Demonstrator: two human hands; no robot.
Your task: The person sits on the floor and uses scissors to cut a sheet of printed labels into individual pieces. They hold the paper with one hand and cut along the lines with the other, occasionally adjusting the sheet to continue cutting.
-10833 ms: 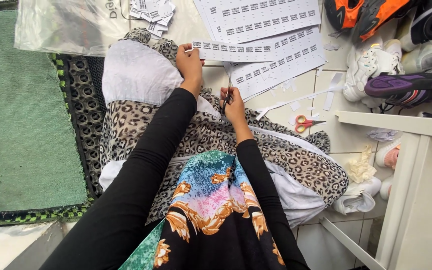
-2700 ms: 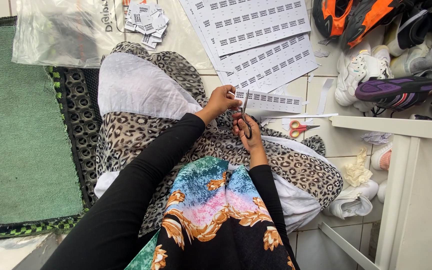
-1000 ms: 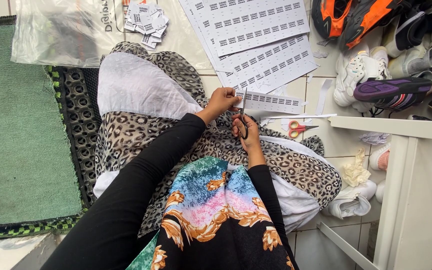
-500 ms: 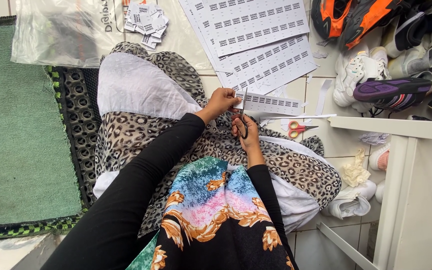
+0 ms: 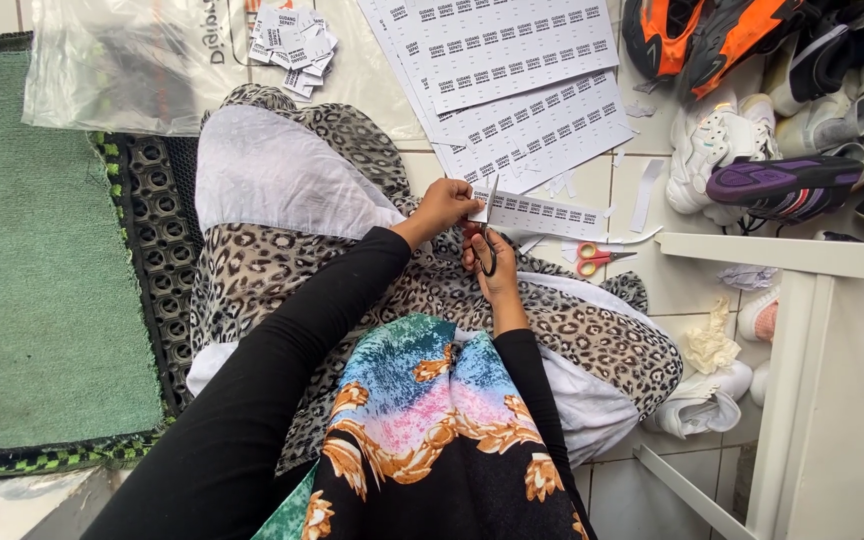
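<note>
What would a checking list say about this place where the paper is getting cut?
Surface: tiled floor, green mat beside it.
Job's things: black scissors cutting a label strip.
Clutter: label sheets, cut labels, plastic bag, orange scissors, paper scraps.
Hands: left hand holds the strip; right hand works the black scissors.
Cables: nothing seen.
Surroundings: shoes, white shelf.

White tiled floor (image 5: pixel 674 285), printed label sheets (image 5: pixel 512 70), cut label pile (image 5: pixel 290 38), orange-handled scissors (image 5: pixel 597 257), shoes (image 5: pixel 752 130), green mat (image 5: pixel 32 260)
</note>
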